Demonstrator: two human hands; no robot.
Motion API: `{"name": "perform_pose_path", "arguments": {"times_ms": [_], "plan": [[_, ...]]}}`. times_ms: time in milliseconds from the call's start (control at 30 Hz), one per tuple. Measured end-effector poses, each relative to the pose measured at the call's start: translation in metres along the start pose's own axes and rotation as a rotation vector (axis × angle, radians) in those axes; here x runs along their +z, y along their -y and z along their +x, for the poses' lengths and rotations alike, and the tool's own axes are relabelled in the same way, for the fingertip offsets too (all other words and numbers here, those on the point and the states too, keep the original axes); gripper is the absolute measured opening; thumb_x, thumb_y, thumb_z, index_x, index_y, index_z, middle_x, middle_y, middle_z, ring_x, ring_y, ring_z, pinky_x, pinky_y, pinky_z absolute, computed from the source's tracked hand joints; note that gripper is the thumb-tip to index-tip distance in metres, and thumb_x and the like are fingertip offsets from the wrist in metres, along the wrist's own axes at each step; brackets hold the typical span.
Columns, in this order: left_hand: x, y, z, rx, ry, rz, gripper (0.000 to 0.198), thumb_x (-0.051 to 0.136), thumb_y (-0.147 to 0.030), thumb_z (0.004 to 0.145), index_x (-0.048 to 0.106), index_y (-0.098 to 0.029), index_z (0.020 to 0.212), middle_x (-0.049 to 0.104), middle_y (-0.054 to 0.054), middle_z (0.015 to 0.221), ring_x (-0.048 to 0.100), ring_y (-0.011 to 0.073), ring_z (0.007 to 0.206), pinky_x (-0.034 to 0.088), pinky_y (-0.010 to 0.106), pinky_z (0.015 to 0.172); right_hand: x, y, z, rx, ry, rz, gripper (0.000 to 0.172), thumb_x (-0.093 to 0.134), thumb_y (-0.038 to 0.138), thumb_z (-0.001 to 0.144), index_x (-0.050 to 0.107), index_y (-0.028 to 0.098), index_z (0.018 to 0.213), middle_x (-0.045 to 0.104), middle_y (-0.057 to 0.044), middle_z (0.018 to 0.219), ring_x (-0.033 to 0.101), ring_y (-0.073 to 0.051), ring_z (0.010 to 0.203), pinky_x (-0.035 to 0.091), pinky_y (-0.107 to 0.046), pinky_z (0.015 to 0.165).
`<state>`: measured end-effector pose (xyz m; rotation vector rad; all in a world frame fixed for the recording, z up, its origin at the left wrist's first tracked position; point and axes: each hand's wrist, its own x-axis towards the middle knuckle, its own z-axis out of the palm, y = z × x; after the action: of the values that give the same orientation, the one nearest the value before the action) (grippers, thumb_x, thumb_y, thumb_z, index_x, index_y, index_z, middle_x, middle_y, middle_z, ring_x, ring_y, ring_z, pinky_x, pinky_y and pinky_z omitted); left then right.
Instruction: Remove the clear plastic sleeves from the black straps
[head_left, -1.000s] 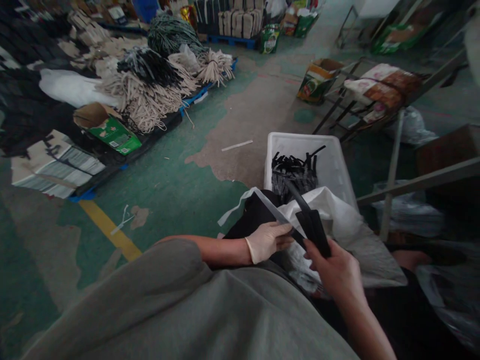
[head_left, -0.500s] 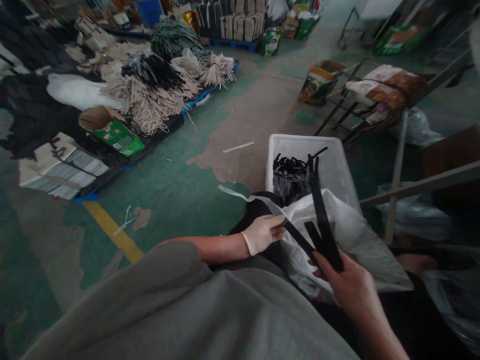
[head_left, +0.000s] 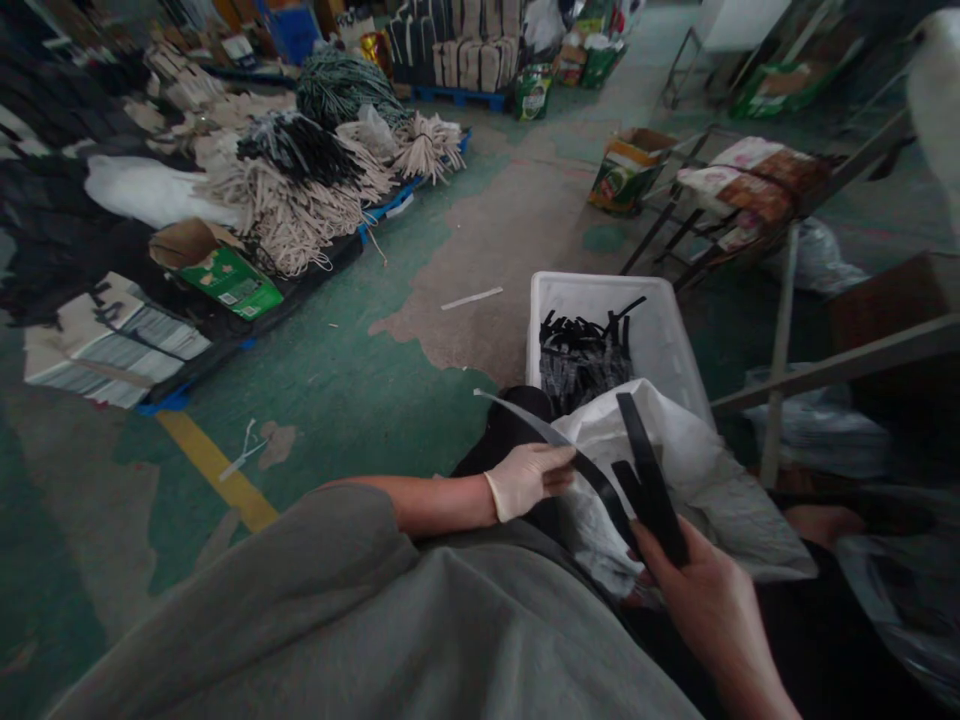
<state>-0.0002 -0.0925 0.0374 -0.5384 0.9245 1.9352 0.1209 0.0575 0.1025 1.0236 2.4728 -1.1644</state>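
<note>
My left hand (head_left: 529, 480), in a pale glove, has its fingers closed on a long strip at the edge of the white sack. A thin whitish tail (head_left: 517, 408) of it reaches up and left past the fingers. On the other side, a black strip (head_left: 606, 490) bows down to my right hand (head_left: 709, 585). Bare and closed, that hand grips several flat black strips (head_left: 651, 480), whose ends fan upward. Whether the whitish part is a backing or the strip's own face I cannot tell. A white sack (head_left: 697, 480) lies across my lap beneath both hands.
Just beyond my knees stands a white plastic bin (head_left: 660, 330) holding many black strips (head_left: 581, 350). Metal frame bars (head_left: 784, 370) stand on the right. At the left, a pallet carries cord bundles (head_left: 292, 215) and a green carton (head_left: 229, 275). A whitish strip (head_left: 471, 298) lies on the floor.
The whitish tail has shortened and swung to the right, and the black strip between my hands now bows. The black strips in my right hand have tipped lower. The view has shifted slightly.
</note>
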Motion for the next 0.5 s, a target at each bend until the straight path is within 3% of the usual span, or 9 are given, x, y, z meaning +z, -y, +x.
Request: {"name": "perform_pose_path", "arguments": {"times_ms": [100,267,367,500], "plan": [[0.003,0.008,0.003,-0.052,0.075,0.031,0.038,0.088,-0.035,0.058,0.064,-0.011,0.076,0.067,0.004,0.070,0.062,0.0109,0.057,0.046,0.022,0.055,0.009,0.003,0.003,-0.029,0.010,0.037,0.039,0.058,0.058,0.072,0.067,0.022,0.085,0.069,-0.002,0.057,0.066,-0.023,0.050,0.047,-0.027,0.041],[0.004,-0.010,0.009,0.030,-0.032,-0.080,0.027,0.084,-0.018,0.064,0.059,-0.014,0.073,0.064,-0.001,0.069,0.060,0.0088,0.055,0.046,0.022,0.055,0.000,0.008,-0.001,0.017,-0.032,0.154,0.038,0.063,0.058,0.067,0.065,0.020,0.067,0.064,-0.003,0.050,0.061,-0.020,0.044,0.044,-0.025,0.038],[-0.002,-0.012,0.007,-0.069,-0.060,-0.069,0.022,0.079,-0.016,0.070,0.058,-0.015,0.073,0.063,-0.002,0.066,0.059,0.0083,0.052,0.046,0.021,0.052,-0.011,0.007,-0.008,0.014,-0.070,0.151,0.037,0.067,0.055,0.065,0.061,0.020,0.055,0.056,-0.001,0.040,0.054,-0.016,0.038,0.042,-0.023,0.037],[-0.009,0.002,0.002,-0.150,-0.060,-0.039,0.020,0.076,-0.014,0.073,0.056,-0.014,0.070,0.059,-0.003,0.060,0.053,0.0056,0.047,0.044,0.020,0.050,-0.023,-0.003,-0.016,0.057,-0.036,0.087,0.039,0.067,0.056,0.063,0.071,0.018,0.073,0.057,0.001,0.041,0.056,-0.018,0.039,0.041,-0.025,0.038]]}}
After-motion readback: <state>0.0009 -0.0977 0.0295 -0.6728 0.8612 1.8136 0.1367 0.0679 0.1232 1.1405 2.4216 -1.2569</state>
